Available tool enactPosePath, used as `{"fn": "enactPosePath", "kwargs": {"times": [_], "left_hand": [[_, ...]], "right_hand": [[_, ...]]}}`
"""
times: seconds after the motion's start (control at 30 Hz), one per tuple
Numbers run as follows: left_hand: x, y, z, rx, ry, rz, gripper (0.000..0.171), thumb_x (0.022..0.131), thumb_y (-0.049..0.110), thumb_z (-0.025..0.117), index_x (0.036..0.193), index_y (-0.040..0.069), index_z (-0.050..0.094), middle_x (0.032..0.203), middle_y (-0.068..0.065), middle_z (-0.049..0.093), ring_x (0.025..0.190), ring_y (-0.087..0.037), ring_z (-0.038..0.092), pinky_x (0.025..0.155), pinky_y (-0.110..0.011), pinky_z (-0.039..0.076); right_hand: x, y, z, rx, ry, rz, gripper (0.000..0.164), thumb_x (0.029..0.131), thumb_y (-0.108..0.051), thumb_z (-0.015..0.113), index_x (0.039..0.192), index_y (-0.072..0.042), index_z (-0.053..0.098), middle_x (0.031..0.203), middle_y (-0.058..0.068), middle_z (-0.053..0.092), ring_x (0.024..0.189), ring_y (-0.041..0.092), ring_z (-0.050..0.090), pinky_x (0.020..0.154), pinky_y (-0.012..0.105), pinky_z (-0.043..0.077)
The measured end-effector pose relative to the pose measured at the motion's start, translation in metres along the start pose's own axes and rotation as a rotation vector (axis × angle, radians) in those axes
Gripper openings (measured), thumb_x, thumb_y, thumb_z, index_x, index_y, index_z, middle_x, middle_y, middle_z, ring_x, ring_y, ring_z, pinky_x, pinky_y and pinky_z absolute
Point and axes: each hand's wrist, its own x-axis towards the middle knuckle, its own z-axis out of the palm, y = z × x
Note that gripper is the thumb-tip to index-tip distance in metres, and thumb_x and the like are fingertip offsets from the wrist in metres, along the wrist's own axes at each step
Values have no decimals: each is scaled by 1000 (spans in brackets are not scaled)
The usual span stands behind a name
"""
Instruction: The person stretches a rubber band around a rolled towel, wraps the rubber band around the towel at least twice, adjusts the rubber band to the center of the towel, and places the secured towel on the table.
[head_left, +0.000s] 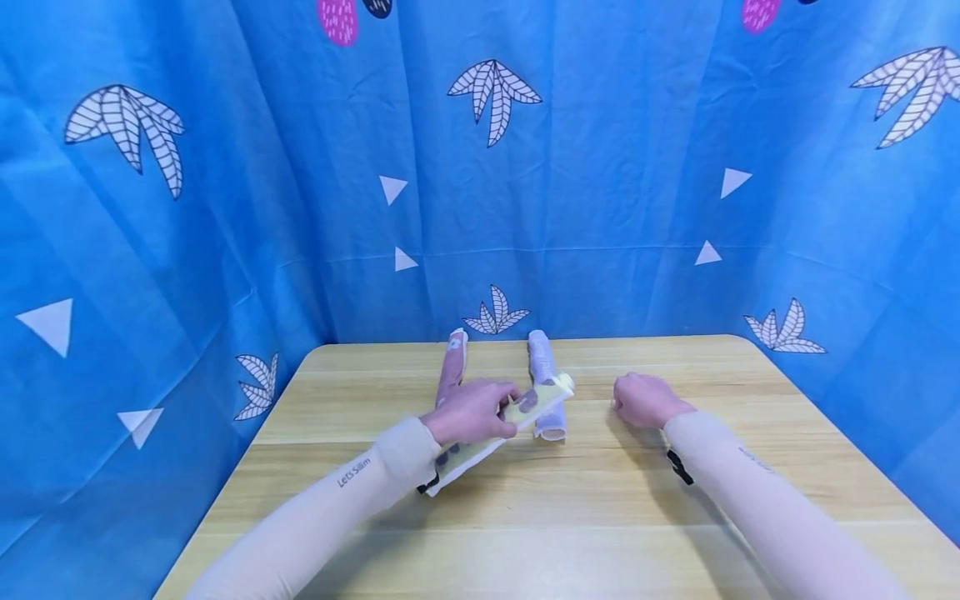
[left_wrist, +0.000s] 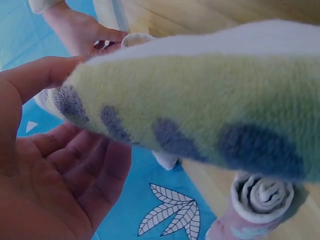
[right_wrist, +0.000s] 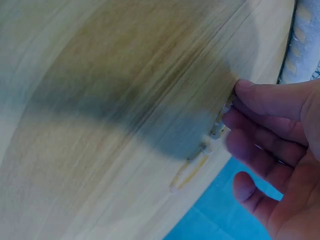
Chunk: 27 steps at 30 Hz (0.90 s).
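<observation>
My left hand (head_left: 472, 411) grips a long, narrow yellow-green towel (head_left: 536, 400) with dark grey spots and a white edge. It is held slantwise above the table, its far end overlapping a rolled lilac towel (head_left: 541, 354). In the left wrist view the thumb lies over the spotted towel (left_wrist: 200, 100) and the fingers curve beneath. Left of the lilac roll, a rolled pink towel (head_left: 452, 367) lies on the table. Off to the right, my right hand (head_left: 648, 400) pinches a thin, yellowish, looped band (right_wrist: 199, 169) between thumb and fingers; it dangles close over the wood.
The pale wooden table (head_left: 570, 533) has rounded far corners. Blue curtains (head_left: 615, 167) with leaf and triangle prints hang behind it and along both sides. The two towel rolls lie near the table's back edge.
</observation>
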Motion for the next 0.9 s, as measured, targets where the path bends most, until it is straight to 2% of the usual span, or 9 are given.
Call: {"fn": "enactPosePath", "kwargs": {"times": [0.13,0.23,0.43,0.57,0.63,0.7,0.8,0.9], "left_hand": [[-2,0,6,5,7,35,44,80,33,77,123,25,67,82,13,63,74,-8,55,78,-30,42],[-3,0,9,-15,13,60,42,81,29,77,122,22,68,81,10,63,72,-8,54,71,-26,44],[-4,-1,14,-25,28,76,40,82,25,76,122,19,68,80,9,62,68,-7,53,68,-24,44],[-5,-2,17,-32,23,67,39,84,25,76,121,19,68,79,8,62,68,-7,53,69,-25,43],[-6,-2,18,-35,20,63,39,84,25,76,122,19,68,80,9,62,69,-8,53,69,-24,43],[-6,-1,19,-41,19,59,39,84,26,76,122,19,68,81,10,62,70,-7,54,70,-24,43],[-6,-1,20,-37,21,58,39,84,26,77,122,20,68,81,10,62,70,-8,54,69,-24,44],[-7,-2,22,-29,18,52,39,84,27,77,121,20,68,80,11,61,69,-7,54,69,-24,44]], "right_hand": [[0,3,3,65,-38,16,35,87,-2,61,60,-18,47,59,-3,44,55,13,38,55,30,39],[-2,6,3,155,-68,17,35,92,-8,63,62,-17,48,60,-4,42,55,11,37,54,28,36],[-5,6,-2,394,-88,-30,11,99,-7,55,92,-3,63,70,6,62,57,11,52,56,28,47],[-9,4,-5,433,-107,-35,12,97,-10,59,97,-1,66,72,7,64,56,11,53,56,30,48],[-11,4,-5,407,-119,-41,9,94,-12,66,93,-3,69,73,3,64,60,10,54,60,29,48],[-15,3,-5,375,-140,-38,12,91,-15,71,82,-8,69,69,-4,60,59,8,50,59,27,45],[-20,4,-2,362,-151,-44,30,91,-16,72,64,-14,59,58,-10,47,52,5,39,54,23,39],[-23,3,0,480,-174,-28,37,95,-22,68,60,-12,57,51,-11,39,46,4,32,48,21,31]]}}
